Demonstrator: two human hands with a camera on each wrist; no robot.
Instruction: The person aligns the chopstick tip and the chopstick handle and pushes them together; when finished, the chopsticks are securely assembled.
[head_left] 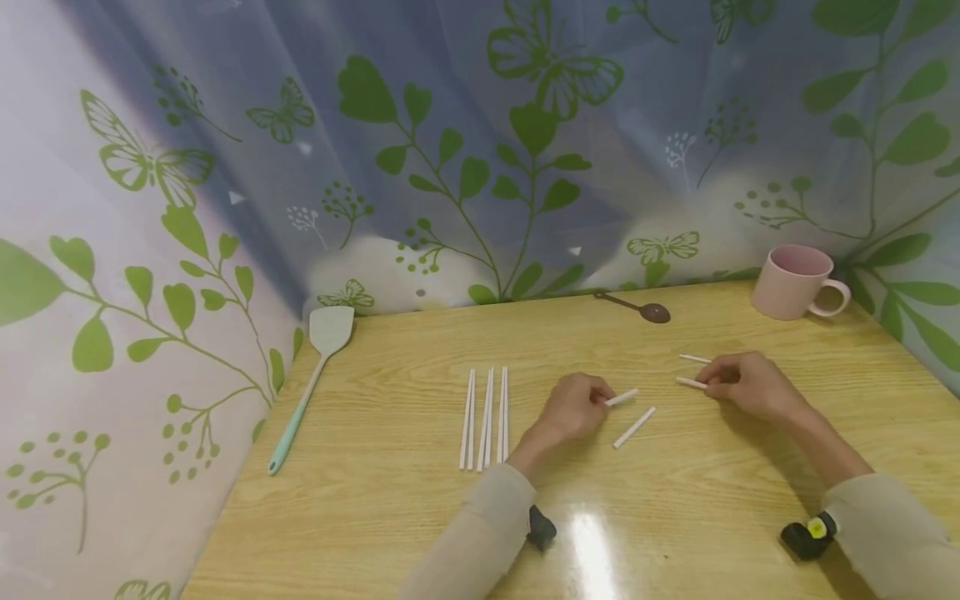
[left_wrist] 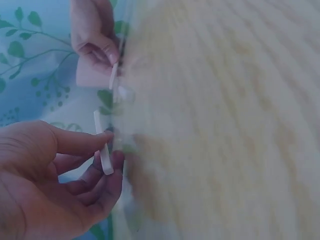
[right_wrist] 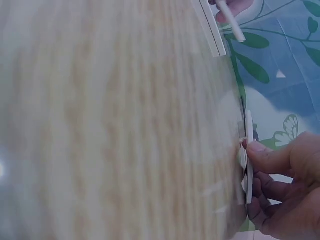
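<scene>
My left hand (head_left: pixel 573 408) pinches a short white stick (head_left: pixel 622 397) between thumb and fingers, low over the table. In the left wrist view that stick (left_wrist: pixel 98 122) shows slightly bent. My right hand (head_left: pixel 756 387) pinches another short white stick (head_left: pixel 690 382); the right wrist view shows this stick (right_wrist: pixel 249 125) in the fingertips. A third short stick (head_left: pixel 634 427) lies slanted on the table between the hands, nearer the left. Beyond the right fingers pokes one more stick (head_left: pixel 693 358), its right end hidden by the hand. Left of my left hand, white chopsticks (head_left: pixel 486 417) lie in three pairs.
A pale spatula (head_left: pixel 330 329) with a mint handle lies along the table's left side. Toward the back are a dark brown spoon (head_left: pixel 655 313) and, at the right corner, a pink mug (head_left: pixel 787 287). A leaf-patterned curtain (head_left: pixel 450 125) hangs behind the wooden table (head_left: pixel 390 533).
</scene>
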